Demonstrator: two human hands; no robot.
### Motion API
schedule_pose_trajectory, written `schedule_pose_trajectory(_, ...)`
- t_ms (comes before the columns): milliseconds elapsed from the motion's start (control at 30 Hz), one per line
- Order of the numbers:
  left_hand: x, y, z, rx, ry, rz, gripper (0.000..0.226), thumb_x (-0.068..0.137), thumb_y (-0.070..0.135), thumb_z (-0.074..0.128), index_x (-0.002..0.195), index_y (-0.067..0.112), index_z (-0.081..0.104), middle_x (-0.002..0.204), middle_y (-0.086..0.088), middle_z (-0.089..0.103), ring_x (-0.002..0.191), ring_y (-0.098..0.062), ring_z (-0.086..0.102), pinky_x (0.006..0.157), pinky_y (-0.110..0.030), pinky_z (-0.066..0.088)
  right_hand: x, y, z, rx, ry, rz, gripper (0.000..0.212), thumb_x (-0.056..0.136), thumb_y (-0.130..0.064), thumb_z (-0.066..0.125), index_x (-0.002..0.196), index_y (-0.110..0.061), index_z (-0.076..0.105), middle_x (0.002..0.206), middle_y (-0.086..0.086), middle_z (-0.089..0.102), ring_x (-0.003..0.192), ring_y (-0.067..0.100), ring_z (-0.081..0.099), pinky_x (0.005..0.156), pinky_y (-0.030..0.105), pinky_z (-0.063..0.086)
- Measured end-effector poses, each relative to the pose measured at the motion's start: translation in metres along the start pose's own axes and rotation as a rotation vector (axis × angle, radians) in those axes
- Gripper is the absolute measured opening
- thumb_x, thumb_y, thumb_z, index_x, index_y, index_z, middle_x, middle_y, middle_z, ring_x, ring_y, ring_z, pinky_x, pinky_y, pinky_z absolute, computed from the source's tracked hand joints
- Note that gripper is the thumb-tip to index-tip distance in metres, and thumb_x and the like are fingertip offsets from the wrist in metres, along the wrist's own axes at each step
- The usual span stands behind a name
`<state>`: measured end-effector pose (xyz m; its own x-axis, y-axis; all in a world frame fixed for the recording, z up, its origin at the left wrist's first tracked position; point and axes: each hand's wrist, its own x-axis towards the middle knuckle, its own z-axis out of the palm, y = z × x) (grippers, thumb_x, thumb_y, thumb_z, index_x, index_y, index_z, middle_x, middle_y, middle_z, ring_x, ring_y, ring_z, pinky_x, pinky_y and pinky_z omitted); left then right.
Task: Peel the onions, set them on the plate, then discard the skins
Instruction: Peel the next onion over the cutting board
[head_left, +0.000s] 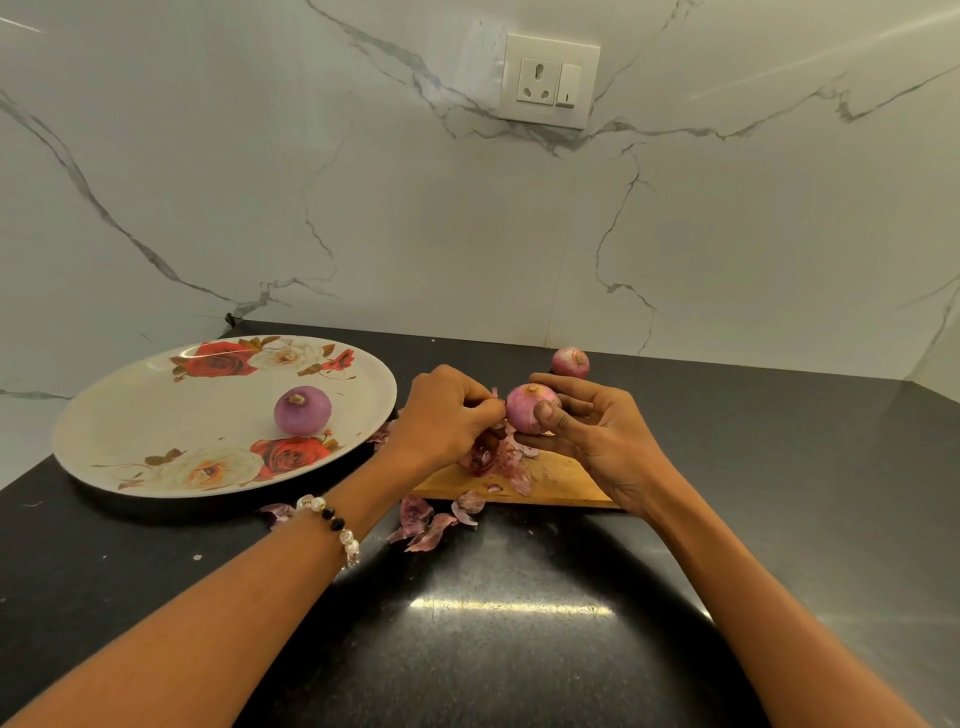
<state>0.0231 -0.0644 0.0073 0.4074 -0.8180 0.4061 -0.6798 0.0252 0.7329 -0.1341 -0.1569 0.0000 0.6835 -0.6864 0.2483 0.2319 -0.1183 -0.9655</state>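
My right hand (587, 431) grips a pink onion (527, 405) above the wooden cutting board (561, 480), thumb on its front. My left hand (449, 415) pinches a strip of onion skin (493, 393) at the onion's left side. One peeled purple onion (302, 410) lies on the flowered plate (130, 415) at the left. Another onion (570, 362) with its skin on sits behind my right hand on the counter. Loose skins (423, 522) lie on the board and on the counter in front of it.
The black counter (493, 623) runs to a marble wall with a socket and switch (548, 80). A skin piece (278, 512) lies beside the plate's near rim. The board sits right of the plate, partly under my hands.
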Motion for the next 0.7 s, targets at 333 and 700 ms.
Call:
schedule_pose_trajectory(333,-0.0018,0.004,-0.0059,-0.121,-0.071,-0.047,0.023,0.087,0.028,0.067,0.083,0.008,0.078,0.072,-0.003,0.074,0.063,-0.007,0.069,0.065,-0.018,0.055,-0.0005,-0.0009,0.0009,-0.033,-0.005,-0.018,0.05,0.075,-0.013,0.069,0.123,-0.002,0.059,0.115,0.017,0.068,0.098,0.029,0.072,0.074,0.032,0.06)
schedule_pose_trajectory(700,-0.0015,-0.0025,0.001,0.027,-0.007,0.071,0.027,0.085,0.014,0.06,0.065,0.002,0.073,0.059,-0.016,0.066,0.059,-0.029,0.062,0.055,-0.021,0.049,-0.0001,0.0043,0.0019,-0.045,-0.015,-0.012,0.051,0.076,-0.012,0.068,0.125,-0.002,0.058,0.118,0.02,0.065,0.1,0.029,0.071,0.076,0.034,0.061)
